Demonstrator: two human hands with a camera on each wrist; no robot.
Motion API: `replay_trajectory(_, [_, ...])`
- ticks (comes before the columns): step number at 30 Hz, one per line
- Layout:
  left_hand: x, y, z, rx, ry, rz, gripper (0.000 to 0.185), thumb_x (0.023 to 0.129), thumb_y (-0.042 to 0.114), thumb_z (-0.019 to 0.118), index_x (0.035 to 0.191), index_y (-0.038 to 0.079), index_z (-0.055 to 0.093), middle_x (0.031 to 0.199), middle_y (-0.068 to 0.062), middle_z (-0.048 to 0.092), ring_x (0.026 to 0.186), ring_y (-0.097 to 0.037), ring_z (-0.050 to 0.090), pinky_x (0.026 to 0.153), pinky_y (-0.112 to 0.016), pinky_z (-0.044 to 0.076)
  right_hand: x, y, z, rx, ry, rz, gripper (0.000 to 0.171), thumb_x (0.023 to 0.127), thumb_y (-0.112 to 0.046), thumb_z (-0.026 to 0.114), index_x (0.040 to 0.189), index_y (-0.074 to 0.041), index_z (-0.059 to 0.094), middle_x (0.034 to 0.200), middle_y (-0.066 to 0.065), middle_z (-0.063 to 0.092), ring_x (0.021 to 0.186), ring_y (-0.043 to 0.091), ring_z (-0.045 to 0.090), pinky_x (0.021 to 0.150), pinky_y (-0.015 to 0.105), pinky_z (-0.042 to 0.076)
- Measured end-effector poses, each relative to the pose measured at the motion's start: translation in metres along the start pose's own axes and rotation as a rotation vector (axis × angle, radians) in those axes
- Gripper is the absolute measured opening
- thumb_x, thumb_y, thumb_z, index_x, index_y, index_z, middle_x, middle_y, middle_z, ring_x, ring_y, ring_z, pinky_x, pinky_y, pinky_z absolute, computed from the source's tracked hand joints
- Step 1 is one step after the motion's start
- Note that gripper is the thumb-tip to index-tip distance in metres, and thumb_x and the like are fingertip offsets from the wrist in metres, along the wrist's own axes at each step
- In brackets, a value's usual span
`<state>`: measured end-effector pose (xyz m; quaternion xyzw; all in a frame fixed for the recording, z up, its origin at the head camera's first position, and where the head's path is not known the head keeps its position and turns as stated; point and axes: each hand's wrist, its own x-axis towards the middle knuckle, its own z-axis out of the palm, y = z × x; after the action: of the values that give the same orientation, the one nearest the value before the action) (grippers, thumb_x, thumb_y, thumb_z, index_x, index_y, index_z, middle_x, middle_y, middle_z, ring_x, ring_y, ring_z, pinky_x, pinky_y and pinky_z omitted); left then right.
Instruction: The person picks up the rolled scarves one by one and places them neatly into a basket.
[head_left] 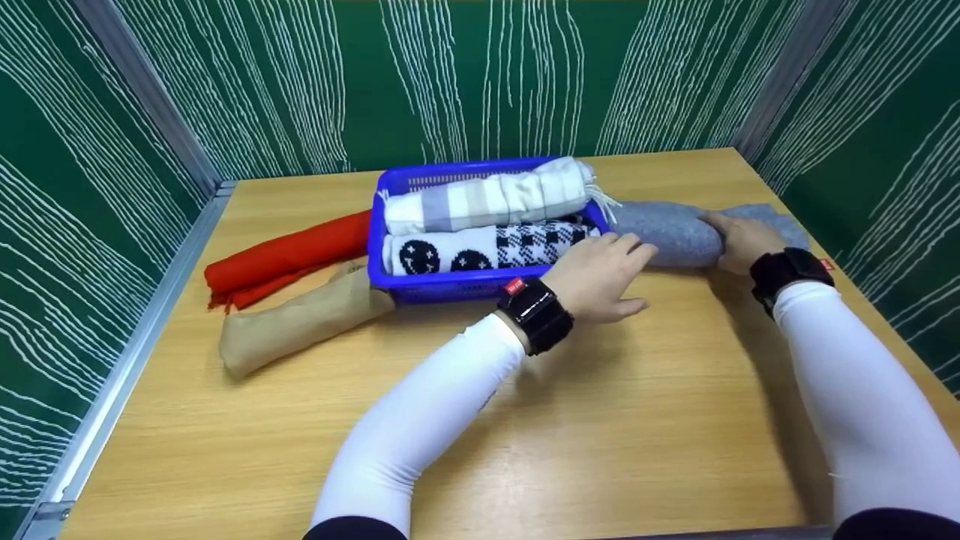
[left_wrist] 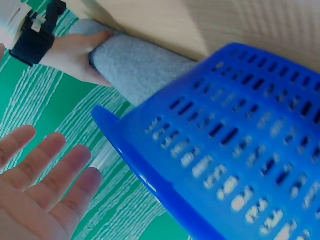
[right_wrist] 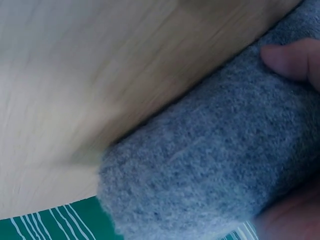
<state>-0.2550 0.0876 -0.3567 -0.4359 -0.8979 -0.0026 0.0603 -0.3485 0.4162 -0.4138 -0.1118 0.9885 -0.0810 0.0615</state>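
Note:
A rolled grey scarf [head_left: 675, 232] lies on the wooden table [head_left: 570, 420] just right of a blue basket [head_left: 465, 283]. My right hand [head_left: 739, 240] grips the roll's right end; the right wrist view shows the thumb [right_wrist: 292, 60] pressed on the grey scarf [right_wrist: 210, 165]. My left hand [head_left: 600, 274] hovers with straight fingers at the basket's front right corner, close to the roll's left end, holding nothing. In the left wrist view the left hand [left_wrist: 40, 185] is spread beside the basket [left_wrist: 230, 145] and the grey scarf [left_wrist: 135, 67]. Two rolled scarves fill the basket: a white-grey striped one [head_left: 487, 199] and a black-white patterned one [head_left: 480, 251].
A red scarf [head_left: 289, 255] and a tan scarf [head_left: 300, 319] lie on the table left of the basket. Green patterned walls [head_left: 480, 75] close in the table on three sides, with a metal rail [head_left: 127, 360] along the left edge.

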Motion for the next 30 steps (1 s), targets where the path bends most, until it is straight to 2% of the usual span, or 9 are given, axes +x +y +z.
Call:
replay_trajectory(8, [0.012,0.012,0.005,0.011,-0.01,0.005,0.074,0.104,0.059,0.063,0.16,0.014,0.048,0.153,-0.006,0.058,0.138,-0.023,0.059,0.118,-0.036,0.05,-0.01,-0.004,0.001,0.008,-0.007,-0.01,0.085,0.085,0.009,0.067,0.164,0.001,0.037,0.152,0.047,0.047,0.137,0.069,0.046,0.116,0.079,0.037])
replay_trajectory(18, [0.022,0.029,0.014,0.023,-0.023,0.009,0.075,0.105,0.059,0.062,0.162,0.015,0.044,0.156,-0.004,0.056,0.143,-0.023,0.057,0.125,-0.033,0.043,-0.018,-0.008,0.003,0.002,0.017,-0.038,0.087,0.08,0.011,0.071,0.162,0.001,0.042,0.148,0.045,0.052,0.133,0.068,0.051,0.114,0.079,0.04])
replay_trajectory(30, [0.027,0.039,0.024,-0.013,-0.015,-0.043,0.085,0.103,0.055,0.067,0.166,0.009,0.033,0.161,-0.008,0.051,0.149,-0.025,0.053,0.129,-0.035,0.039,-0.022,-0.012,0.0,-0.013,0.003,-0.048,0.086,0.079,0.01,0.071,0.16,0.001,0.044,0.148,0.045,0.053,0.134,0.069,0.051,0.115,0.08,0.039])
